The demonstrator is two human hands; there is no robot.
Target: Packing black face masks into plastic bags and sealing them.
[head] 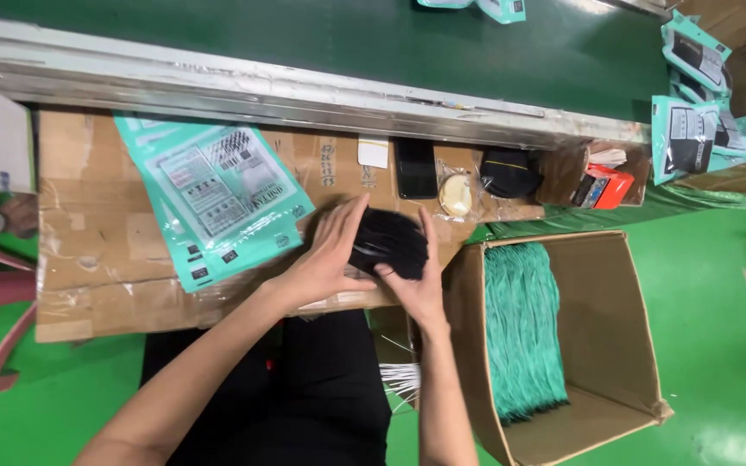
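Observation:
Both my hands close around a black bundle of cords or ties at the front edge of a cardboard-covered worktop. My left hand grips its left side with the fingers over the top. On the bundle's right side, my right hand cups it from below. Just left of my hands lies a stack of flat teal packaging pouches with printed labels.
An open cardboard box on the green floor at my right holds upright teal pouches. Along the back of the worktop lie a black phone, a tape roll, a black item and an orange box. A green conveyor runs beyond.

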